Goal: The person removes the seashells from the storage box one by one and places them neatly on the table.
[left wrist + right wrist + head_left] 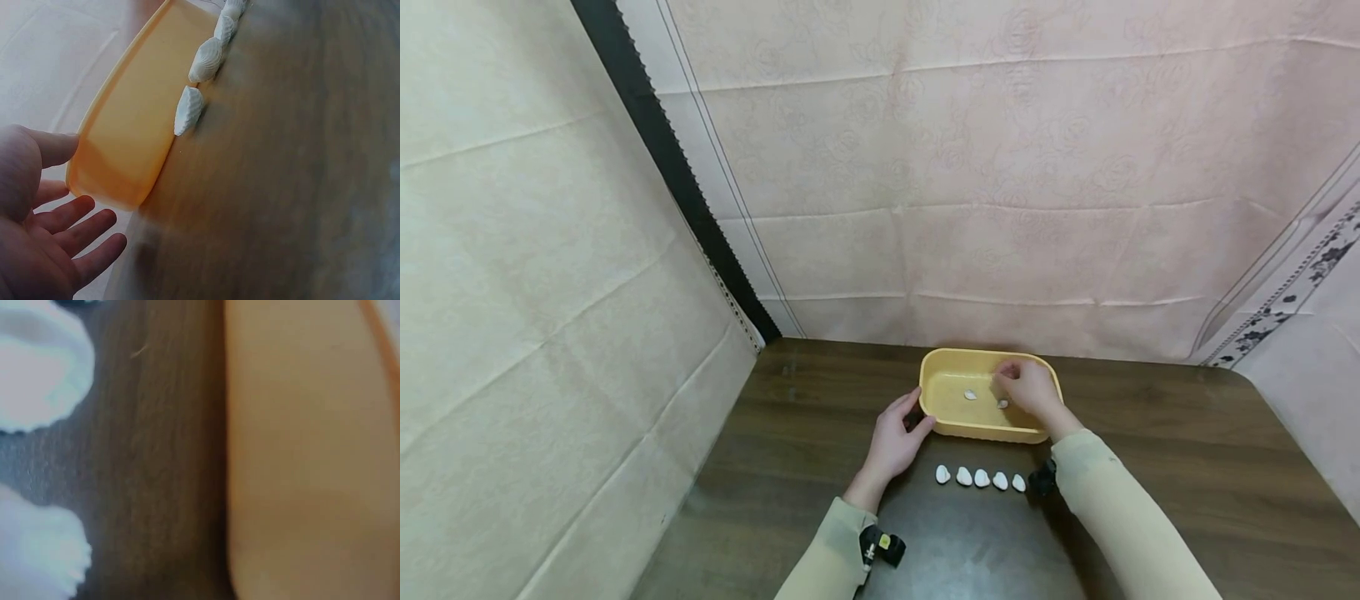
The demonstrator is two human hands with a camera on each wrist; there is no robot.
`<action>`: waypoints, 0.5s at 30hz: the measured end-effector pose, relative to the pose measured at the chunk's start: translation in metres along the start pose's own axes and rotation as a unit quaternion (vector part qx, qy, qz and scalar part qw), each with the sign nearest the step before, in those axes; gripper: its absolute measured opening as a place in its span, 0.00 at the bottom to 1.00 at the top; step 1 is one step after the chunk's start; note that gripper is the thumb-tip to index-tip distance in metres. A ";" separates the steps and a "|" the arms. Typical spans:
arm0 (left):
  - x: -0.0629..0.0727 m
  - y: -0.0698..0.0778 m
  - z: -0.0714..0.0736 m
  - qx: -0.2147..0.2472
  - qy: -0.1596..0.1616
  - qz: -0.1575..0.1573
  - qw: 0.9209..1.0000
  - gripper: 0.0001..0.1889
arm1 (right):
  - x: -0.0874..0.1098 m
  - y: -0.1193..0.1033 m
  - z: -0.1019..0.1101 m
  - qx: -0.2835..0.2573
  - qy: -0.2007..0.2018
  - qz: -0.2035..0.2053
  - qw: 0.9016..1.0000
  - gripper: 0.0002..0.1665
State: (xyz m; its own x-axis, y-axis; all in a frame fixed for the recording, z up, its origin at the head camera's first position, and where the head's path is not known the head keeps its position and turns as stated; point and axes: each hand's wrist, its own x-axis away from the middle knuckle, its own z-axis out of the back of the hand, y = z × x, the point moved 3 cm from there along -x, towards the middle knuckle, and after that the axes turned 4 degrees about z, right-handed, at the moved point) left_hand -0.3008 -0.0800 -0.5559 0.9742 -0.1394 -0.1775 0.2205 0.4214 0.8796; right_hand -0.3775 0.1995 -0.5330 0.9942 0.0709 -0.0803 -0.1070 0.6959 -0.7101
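Observation:
A shallow yellow plastic basin (985,432) stands on the wooden table, with two small pale seashells (971,394) visible on its floor. My left hand (891,442) is at the basin's left front corner. In the left wrist view, its thumb touches the rim and the other fingers spread loosely beside the corner. Over the front rim reaches my right hand (1032,388), its fingers bent inside the basin. One of the shells lies just under it; I cannot tell whether its fingertips hold anything. The right wrist view leaves this hand out, showing the basin's side (306,450) and blurred white shells (44,369).
Several white seashells (982,478) form a row on the table in front of the basin, close to the right wrist's black camera (1042,479). Pale patterned cloth (1000,167) hangs behind the table's back edge and at both sides.

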 end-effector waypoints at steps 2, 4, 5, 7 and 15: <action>0.000 -0.001 -0.001 -0.001 0.001 -0.002 1.000 0.32 | 0.005 -0.007 0.005 -0.019 0.015 0.021 0.999 0.11; 0.000 0.000 0.000 0.000 0.002 -0.003 1.000 0.32 | 0.012 -0.013 0.012 -0.045 0.017 0.044 0.998 0.15; 0.000 0.000 0.000 0.002 0.002 -0.004 1.000 0.32 | 0.016 -0.015 0.014 -0.059 0.015 0.052 0.997 0.16; 0.000 0.001 0.000 0.004 0.001 -0.005 1.000 0.32 | 0.026 -0.016 0.019 -0.092 0.003 0.061 0.994 0.18; 0.000 0.001 0.000 0.004 -0.001 -0.008 1.000 0.32 | 0.076 -0.012 0.036 -0.178 -0.041 0.068 0.981 0.18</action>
State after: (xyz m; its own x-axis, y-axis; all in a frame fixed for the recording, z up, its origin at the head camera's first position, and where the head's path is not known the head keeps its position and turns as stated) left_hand -0.3003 -0.0792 -0.5555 0.9703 -0.1473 -0.1918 0.2365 0.4125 0.8797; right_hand -0.3003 0.2222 -0.5055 0.9663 0.2130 -0.1445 -0.2186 0.3827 -0.8977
